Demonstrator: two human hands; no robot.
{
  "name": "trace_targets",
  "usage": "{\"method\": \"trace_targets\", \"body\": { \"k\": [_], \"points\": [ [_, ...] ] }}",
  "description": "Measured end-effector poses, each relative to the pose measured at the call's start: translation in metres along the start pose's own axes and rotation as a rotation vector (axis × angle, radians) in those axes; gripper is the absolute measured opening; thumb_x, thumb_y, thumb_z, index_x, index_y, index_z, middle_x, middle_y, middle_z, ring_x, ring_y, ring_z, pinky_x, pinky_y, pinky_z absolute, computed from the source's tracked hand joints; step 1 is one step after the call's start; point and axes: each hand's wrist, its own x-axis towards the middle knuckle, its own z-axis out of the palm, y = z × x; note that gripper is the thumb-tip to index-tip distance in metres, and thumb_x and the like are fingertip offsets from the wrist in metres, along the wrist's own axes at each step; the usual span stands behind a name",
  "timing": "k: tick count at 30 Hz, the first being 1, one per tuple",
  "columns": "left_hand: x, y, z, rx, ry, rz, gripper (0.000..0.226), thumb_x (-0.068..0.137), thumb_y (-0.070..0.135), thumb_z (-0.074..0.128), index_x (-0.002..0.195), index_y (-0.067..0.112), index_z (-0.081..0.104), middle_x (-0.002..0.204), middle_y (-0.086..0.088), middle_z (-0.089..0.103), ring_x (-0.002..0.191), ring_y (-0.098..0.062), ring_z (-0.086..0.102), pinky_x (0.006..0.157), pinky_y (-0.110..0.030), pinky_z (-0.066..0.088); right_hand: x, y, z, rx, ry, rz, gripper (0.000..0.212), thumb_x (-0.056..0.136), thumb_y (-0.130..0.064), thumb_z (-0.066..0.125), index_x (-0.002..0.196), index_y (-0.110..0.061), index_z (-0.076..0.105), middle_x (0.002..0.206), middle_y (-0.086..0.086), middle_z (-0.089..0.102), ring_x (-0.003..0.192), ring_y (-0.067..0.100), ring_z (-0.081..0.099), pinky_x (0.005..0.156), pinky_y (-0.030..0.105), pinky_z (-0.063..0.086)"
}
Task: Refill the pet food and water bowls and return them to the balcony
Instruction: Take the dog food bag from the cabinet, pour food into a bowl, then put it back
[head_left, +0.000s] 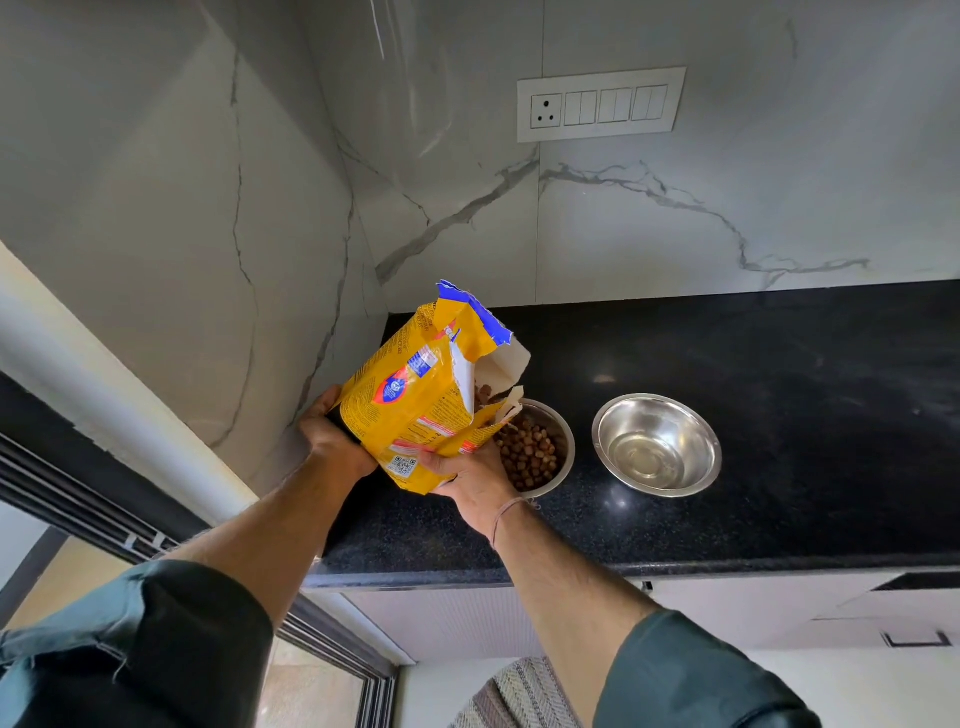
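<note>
A yellow pet food bag (415, 395) with a torn blue top is tilted over a steel food bowl (563, 441) on the black counter. Brown kibble (530, 457) lies in that bowl, and some shows at the bag's torn mouth. My left hand (324, 434) grips the bag's bottom end at the left. My right hand (470, 480) holds the bag from below, near the bowl's front rim, and hides part of it. A second steel bowl (657, 444) stands to the right, apart from the first, with what looks like clear water in its bottom.
The black granite counter (753, 374) runs to the right, with its front edge near me. Marble walls meet in a corner behind the bag. A switch panel (600, 104) sits on the back wall. A sliding door frame (67, 488) is at lower left, a rug (519, 696) below.
</note>
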Motion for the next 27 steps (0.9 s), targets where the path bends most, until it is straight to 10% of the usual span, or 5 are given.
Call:
{"method": "trace_targets", "body": {
  "k": [27],
  "points": [
    [-0.01,0.005,0.002,-0.014,0.028,-0.037,0.036,0.097,0.045,0.046,0.091,0.025,0.075,0.092,-0.01,0.079,0.097,-0.034,0.07,0.104,-0.051,0.048,-0.001,-0.003,0.002,0.024,-0.047,0.009,0.088,0.064,-0.009,0.091,0.143,-0.026,0.055,0.134,0.006,0.068,0.128,0.032,0.06,0.102,0.071,0.043]
  ]
}}
